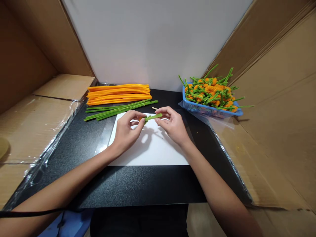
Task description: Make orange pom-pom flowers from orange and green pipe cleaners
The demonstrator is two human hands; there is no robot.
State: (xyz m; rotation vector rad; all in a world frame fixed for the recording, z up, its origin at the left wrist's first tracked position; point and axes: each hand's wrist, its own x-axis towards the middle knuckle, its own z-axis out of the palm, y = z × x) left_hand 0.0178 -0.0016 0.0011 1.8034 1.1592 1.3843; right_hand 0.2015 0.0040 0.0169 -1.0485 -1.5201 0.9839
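Over the white sheet [158, 154], both hands meet at a small green and orange pipe-cleaner piece [153, 117]. My left hand [128, 128] pinches its orange end between thumb and fingers, which hide most of the orange. On the other side, my right hand [172, 124] has its thumb and fingertips closed around the tip of the green stem. A thin pale stick [154, 108] pokes out just behind my right fingers; the rest of it is hidden. The hands cast a shadow on the sheet below.
Behind my left hand lie a bundle of orange pipe cleaners [118, 94] and a bundle of green pipe cleaners [116, 110]. A blue basket [209, 109] at the back right is heaped with finished-looking orange and green pieces. Cardboard walls [278, 108] flank the black table [148, 187].
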